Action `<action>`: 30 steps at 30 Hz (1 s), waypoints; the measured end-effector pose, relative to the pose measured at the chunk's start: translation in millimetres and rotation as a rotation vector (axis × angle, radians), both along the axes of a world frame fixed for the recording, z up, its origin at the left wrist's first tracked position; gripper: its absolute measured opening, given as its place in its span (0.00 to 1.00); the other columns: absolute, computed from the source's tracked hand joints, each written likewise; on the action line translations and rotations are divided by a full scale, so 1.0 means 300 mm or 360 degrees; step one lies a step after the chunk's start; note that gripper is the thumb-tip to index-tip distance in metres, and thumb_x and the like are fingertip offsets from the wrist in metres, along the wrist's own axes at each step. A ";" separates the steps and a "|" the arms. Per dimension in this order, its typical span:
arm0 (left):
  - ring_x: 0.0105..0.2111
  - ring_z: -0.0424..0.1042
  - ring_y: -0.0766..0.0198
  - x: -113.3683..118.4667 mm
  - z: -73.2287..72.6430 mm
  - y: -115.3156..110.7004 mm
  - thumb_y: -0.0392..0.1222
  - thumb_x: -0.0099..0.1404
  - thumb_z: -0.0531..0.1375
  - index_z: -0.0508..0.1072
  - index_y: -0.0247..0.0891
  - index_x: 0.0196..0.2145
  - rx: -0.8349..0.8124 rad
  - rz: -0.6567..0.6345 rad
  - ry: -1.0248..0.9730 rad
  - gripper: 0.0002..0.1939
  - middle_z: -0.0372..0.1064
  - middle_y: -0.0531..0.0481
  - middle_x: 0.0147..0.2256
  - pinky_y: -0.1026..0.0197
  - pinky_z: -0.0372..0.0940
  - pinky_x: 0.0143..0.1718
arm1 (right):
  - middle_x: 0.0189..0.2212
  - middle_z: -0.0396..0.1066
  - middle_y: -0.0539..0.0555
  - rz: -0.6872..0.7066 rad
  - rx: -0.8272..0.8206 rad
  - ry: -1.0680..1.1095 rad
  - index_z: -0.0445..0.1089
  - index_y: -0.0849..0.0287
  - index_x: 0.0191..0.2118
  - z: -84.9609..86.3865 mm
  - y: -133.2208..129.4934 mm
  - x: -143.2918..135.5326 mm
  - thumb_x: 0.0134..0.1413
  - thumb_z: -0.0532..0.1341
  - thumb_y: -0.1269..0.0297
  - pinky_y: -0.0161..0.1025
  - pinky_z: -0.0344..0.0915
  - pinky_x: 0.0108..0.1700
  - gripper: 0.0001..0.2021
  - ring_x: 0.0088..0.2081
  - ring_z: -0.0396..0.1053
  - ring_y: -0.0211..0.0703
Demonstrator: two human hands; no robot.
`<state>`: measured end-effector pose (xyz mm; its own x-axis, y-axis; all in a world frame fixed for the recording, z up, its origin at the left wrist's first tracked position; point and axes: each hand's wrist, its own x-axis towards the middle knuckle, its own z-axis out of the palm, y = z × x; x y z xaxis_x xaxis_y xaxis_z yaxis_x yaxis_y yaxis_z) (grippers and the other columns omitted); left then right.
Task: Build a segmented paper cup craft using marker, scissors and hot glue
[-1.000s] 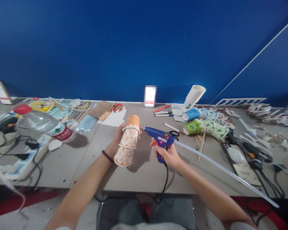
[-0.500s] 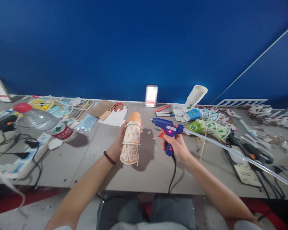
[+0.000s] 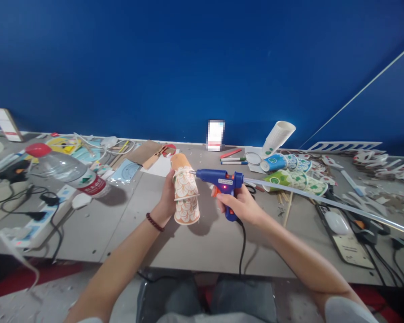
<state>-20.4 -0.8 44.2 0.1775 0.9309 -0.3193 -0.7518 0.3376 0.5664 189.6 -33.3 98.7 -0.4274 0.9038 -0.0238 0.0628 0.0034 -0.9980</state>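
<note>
My left hand [image 3: 167, 197] is wrapped round the left side of an orange-and-white stack of joined paper cups [image 3: 186, 187], which tilts above the table. In my right hand [image 3: 238, 202] is a blue glue gun [image 3: 218, 178] with a lit red light and an orange trigger. Its nozzle points left, at or very near the rim of the upper cup; whether it touches is hard to tell. A long clear glue stick [image 3: 326, 200] runs out of the gun's back to the right. The fingertips of my left hand are hidden behind the cups.
A plastic bottle [image 3: 72, 172] and a power strip [image 3: 49, 220] lie at the left. A lit phone [image 3: 216, 135] leans on the blue wall. Rightward are white stacked cups [image 3: 278, 138], blue cups [image 3: 284, 162], green cups [image 3: 296, 181], a black tray [image 3: 328, 231] and cables.
The glue gun has moved left, and its nozzle has come up to the upper cup's rim. The cup stack has tilted the other way, its top now leaning left.
</note>
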 end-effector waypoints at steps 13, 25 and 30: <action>0.31 0.77 0.59 -0.002 -0.027 0.011 0.56 0.61 0.60 0.75 0.34 0.40 0.0133 0.0061 0.0069 0.21 0.77 0.47 0.32 0.60 0.70 0.35 | 0.17 0.63 0.46 -0.0059 0.0021 -0.0092 0.66 0.58 0.33 -0.059 -0.006 0.001 0.56 0.61 0.54 0.34 0.61 0.22 0.12 0.19 0.61 0.35; 0.29 0.77 0.60 0.001 -0.027 0.002 0.56 0.60 0.60 0.76 0.34 0.39 0.0127 -0.0010 0.0069 0.21 0.78 0.48 0.32 0.61 0.71 0.35 | 0.17 0.63 0.46 -0.0077 0.0059 -0.0113 0.65 0.58 0.31 -0.066 -0.007 0.002 0.57 0.60 0.54 0.34 0.60 0.22 0.12 0.19 0.61 0.35; 0.29 0.77 0.59 0.002 -0.029 0.003 0.56 0.62 0.58 0.76 0.35 0.40 0.0097 -0.0003 0.0085 0.21 0.78 0.47 0.31 0.60 0.71 0.35 | 0.17 0.63 0.46 -0.0096 0.0065 -0.0109 0.66 0.58 0.31 -0.075 -0.006 0.002 0.56 0.61 0.53 0.35 0.60 0.22 0.13 0.19 0.61 0.35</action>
